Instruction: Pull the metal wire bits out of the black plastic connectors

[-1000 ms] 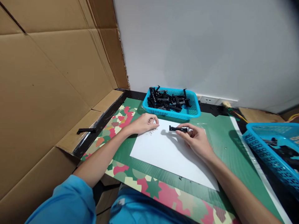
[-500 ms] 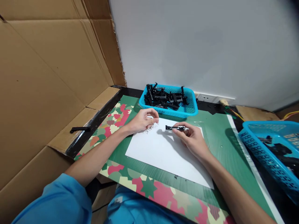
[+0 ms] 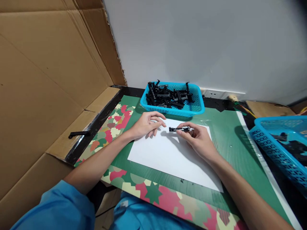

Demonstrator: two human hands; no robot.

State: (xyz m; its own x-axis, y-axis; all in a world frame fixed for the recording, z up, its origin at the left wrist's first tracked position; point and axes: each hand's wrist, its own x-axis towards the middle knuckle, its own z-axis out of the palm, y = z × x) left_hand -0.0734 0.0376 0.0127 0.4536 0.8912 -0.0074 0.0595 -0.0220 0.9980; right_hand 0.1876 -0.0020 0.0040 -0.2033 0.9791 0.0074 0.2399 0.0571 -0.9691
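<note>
My right hand (image 3: 198, 139) holds a slim black plastic part (image 3: 174, 129) between thumb and fingers, level above a white sheet (image 3: 163, 156). A small pale bit shows at that part's right end. My left hand (image 3: 150, 125) is over the sheet's far left corner, a short gap from the black part's left end. Its thumb and fingertips come together; whatever is between them is too small to make out. Tiny thin wire pieces under the left hand are mostly hidden by it.
A blue basket (image 3: 171, 111) of black parts stands behind the sheet. Another blue basket (image 3: 275, 150) with dark parts is at right. A black part (image 3: 79, 134) lies on the cardboard at left. Wall sockets (image 3: 213, 94) and a plugged cable (image 3: 233, 97) are at the back.
My left hand has shifted slightly right and its fingers have loosened or re-formed over the wire pieces. My right hand still holds the black part, nearly in place. The view has tilted slightly.
</note>
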